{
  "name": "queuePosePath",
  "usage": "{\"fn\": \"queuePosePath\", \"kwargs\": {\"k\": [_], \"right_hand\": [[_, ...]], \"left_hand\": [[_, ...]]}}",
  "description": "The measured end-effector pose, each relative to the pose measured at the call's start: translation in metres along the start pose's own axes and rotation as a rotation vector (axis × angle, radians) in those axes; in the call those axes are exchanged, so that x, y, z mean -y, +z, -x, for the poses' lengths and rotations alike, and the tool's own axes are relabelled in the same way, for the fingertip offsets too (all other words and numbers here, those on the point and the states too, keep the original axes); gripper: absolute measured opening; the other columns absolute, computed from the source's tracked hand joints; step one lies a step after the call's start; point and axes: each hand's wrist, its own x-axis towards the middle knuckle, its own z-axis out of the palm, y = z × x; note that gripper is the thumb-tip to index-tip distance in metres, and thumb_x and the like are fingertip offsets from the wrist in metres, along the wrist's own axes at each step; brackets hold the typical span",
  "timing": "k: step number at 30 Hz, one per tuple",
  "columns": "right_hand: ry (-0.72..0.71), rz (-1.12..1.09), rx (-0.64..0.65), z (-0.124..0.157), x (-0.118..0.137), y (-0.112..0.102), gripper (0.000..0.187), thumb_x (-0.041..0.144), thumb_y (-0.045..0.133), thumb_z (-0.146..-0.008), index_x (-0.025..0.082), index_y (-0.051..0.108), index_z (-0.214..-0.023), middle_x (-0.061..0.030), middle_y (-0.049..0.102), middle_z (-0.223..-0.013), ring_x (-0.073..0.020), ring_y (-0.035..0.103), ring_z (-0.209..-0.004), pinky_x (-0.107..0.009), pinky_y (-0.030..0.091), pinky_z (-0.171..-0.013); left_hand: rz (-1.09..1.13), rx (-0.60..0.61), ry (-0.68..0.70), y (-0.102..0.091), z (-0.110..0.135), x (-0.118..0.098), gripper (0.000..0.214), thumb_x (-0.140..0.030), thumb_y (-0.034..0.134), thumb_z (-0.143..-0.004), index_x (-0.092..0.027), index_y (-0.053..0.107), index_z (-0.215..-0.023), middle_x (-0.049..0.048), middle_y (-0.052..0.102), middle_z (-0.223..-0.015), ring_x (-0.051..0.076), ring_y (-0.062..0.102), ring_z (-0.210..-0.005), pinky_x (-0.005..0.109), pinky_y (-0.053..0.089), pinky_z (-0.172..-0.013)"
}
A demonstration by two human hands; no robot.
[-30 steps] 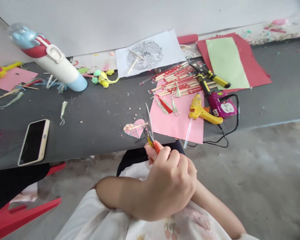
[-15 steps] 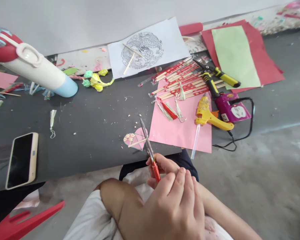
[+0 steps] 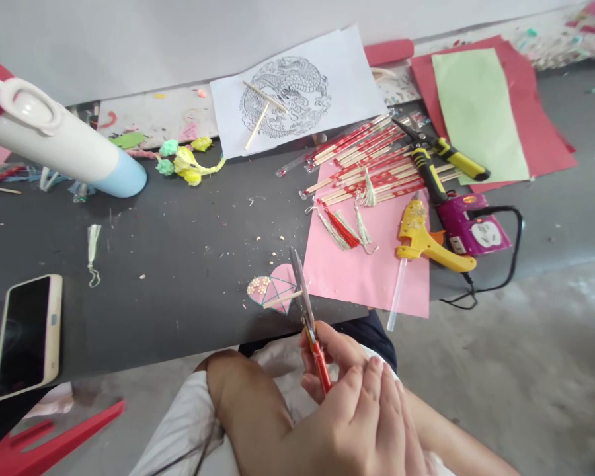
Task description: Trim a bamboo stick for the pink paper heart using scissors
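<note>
My right hand (image 3: 334,347) grips red-handled scissors (image 3: 305,297) near their pivot, blades pointing up and away. My left hand (image 3: 367,416) is closed over the handle end and lies across my right hand, its thumb out of sight. A thin wooden stick (image 3: 280,301) reaches the blades with its right end. Whether it is pinched between them I cannot tell. Under the stick is a pink paper heart (image 3: 281,276) with blue-green lines at the table's front edge. Small pale round pieces (image 3: 258,285) cover part of its left lobe.
Wrapped chopsticks (image 3: 361,152), tassels (image 3: 344,229) and a yellow glue gun (image 3: 416,231) lie on or near pink paper (image 3: 377,284). Yellow-black pliers (image 3: 429,155) rest beside them. A dragon drawing (image 3: 347,73) lies behind. At left are a phone (image 3: 27,337) and a bottle (image 3: 79,149).
The view has shifted a little, so most of the table appears further left or right. Both hands and the scissors keep nearly the same hold, and the blades look slightly closer together.
</note>
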Motion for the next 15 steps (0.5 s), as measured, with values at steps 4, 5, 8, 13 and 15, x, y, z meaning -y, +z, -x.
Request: {"fn": "queuePosePath", "kwargs": {"k": [4, 5, 8, 13, 15], "right_hand": [[-0.031, -0.045, -0.038, -0.002, -0.014, 0.012, 0.044, 0.065, 0.058, -0.073, 0.026, 0.049, -0.092, -0.0034, 0.053, -0.064, -0.02, 0.047, -0.053, -0.037, 0.04, -0.05], [-0.042, -0.057, -0.045, -0.003, -0.016, 0.014, 0.044, 0.065, 0.059, -0.072, 0.026, 0.048, -0.091, -0.0026, 0.052, -0.064, -0.0195, 0.046, -0.053, -0.036, 0.039, -0.05], [-0.062, -0.071, -0.047, -0.005, -0.021, 0.017, 0.044, 0.064, 0.059, -0.071, 0.025, 0.047, -0.088, 0.0001, 0.05, -0.062, -0.0173, 0.043, -0.051, -0.034, 0.036, -0.05], [-0.072, -0.069, -0.055, -0.006, -0.024, 0.017, 0.044, 0.061, 0.061, -0.068, 0.024, 0.046, -0.087, 0.0039, 0.045, -0.062, -0.0142, 0.039, -0.053, -0.03, 0.033, -0.051], [-0.066, -0.073, -0.055, -0.005, -0.02, 0.017, 0.043, 0.059, 0.061, -0.069, 0.024, 0.046, -0.087, 0.0048, 0.044, -0.061, -0.0137, 0.038, -0.053, -0.029, 0.033, -0.051]], "left_hand": [[-0.018, 0.01, -0.04, 0.006, 0.004, -0.009, 0.035, -0.01, 0.036, -0.093, -0.007, 0.071, -0.095, 0.0079, 0.075, -0.098, 0.017, 0.07, -0.092, 0.025, 0.056, -0.082], [-0.03, -0.009, -0.053, 0.007, 0.004, -0.01, 0.035, -0.01, 0.036, -0.093, -0.007, 0.071, -0.094, 0.0075, 0.075, -0.097, 0.017, 0.07, -0.092, 0.025, 0.057, -0.081], [-0.046, -0.042, -0.088, 0.005, 0.001, -0.009, 0.039, -0.01, 0.033, -0.094, -0.008, 0.072, -0.091, 0.0063, 0.075, -0.093, 0.016, 0.07, -0.089, 0.024, 0.058, -0.08], [-0.027, 0.053, 0.094, -0.002, -0.001, 0.008, 0.033, -0.01, 0.039, -0.092, -0.009, 0.071, -0.098, 0.0057, 0.075, -0.098, 0.014, 0.07, -0.091, 0.021, 0.057, -0.079], [-0.026, 0.059, 0.104, -0.003, -0.001, 0.01, 0.028, -0.01, 0.044, -0.091, -0.007, 0.071, -0.099, 0.007, 0.075, -0.099, 0.015, 0.069, -0.094, 0.021, 0.057, -0.082]]}}
